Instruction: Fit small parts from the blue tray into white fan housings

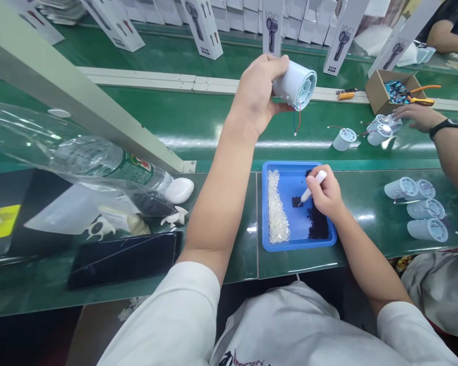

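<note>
Now my right fingers point(317, 190) grip a pen point(312, 186), my left fingers point(278, 66) a cylinder point(293, 84). I'd steady the tip on the black square point(296, 202) inside the tray's edges point(299, 246).

The left arm point(221, 203) reaches out nearly straight, the left hand point(257, 89) curved in a wide grip, farther forward than the right hand point(328, 195) and to its left. The right forearm point(368, 254) slants inward behind its hand, which is bunched in a pinching grip.
</note>
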### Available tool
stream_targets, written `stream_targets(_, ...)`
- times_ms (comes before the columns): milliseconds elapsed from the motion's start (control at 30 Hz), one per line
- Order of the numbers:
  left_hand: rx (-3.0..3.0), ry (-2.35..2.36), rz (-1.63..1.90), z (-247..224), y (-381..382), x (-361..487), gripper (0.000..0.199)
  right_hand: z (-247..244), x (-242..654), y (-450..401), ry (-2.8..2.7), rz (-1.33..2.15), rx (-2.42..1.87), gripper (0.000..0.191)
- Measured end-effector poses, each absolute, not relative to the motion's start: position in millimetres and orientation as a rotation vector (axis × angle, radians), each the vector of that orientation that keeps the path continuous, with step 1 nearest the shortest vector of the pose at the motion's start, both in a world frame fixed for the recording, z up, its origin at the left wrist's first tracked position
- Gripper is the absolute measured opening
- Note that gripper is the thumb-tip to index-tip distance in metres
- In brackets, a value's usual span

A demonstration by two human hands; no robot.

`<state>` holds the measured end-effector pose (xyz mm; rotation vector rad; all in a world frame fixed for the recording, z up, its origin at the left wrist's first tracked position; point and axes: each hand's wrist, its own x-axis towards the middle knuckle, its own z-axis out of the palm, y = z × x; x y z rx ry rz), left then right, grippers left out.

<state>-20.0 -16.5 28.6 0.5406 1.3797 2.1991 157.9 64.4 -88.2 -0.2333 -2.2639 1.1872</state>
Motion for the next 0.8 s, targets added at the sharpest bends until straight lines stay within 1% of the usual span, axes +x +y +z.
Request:
stream_targets(133, 0.573, 1.373, 2.187, 26, -17, -22, 0.033, -88, 158, 63, -2.316, 1.122, -0.191, 0.024)
stream_targets(500, 0.564, 1.416, 2.148, 26, -14, -24, 0.031, -85, 161, 70, -2.372, 1.083, -0.11, 0.018)
stream_targets(633, 0.546, 1.445, 2.117, 25, -13, -22, 0.033, -87, 158, 79, -2.335, 1.0, -0.141, 0.021)
stream_targets(800, 0.422, 1.446, 2.107, 20, -8, -22, 0.029, -89, 157, 76, -2.356, 1.017, -0.122, 0.025)
